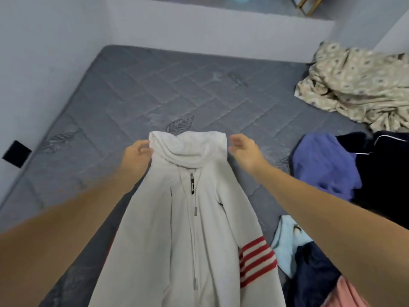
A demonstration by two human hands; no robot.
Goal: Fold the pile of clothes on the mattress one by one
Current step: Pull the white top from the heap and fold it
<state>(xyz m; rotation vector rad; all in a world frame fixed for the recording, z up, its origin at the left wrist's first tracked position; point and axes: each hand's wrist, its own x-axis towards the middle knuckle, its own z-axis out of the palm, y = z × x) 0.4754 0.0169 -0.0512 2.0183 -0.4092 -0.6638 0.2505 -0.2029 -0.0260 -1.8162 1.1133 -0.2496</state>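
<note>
A white zip hoodie with red stripes on one sleeve lies front-up along the grey mattress, hood at the far end. My left hand pinches the hood's left edge. To the right of the hood, my right hand hovers with relaxed fingers, a small gap between it and the cloth. The pile of clothes sits at the right: a purple garment, a dark navy one with white piping, a light blue piece, a dark blue one and a pink one.
A crumpled beige patterned sheet lies at the mattress's far right corner. White walls run along the left and far sides. A black square object sits on the left wall near the mattress edge.
</note>
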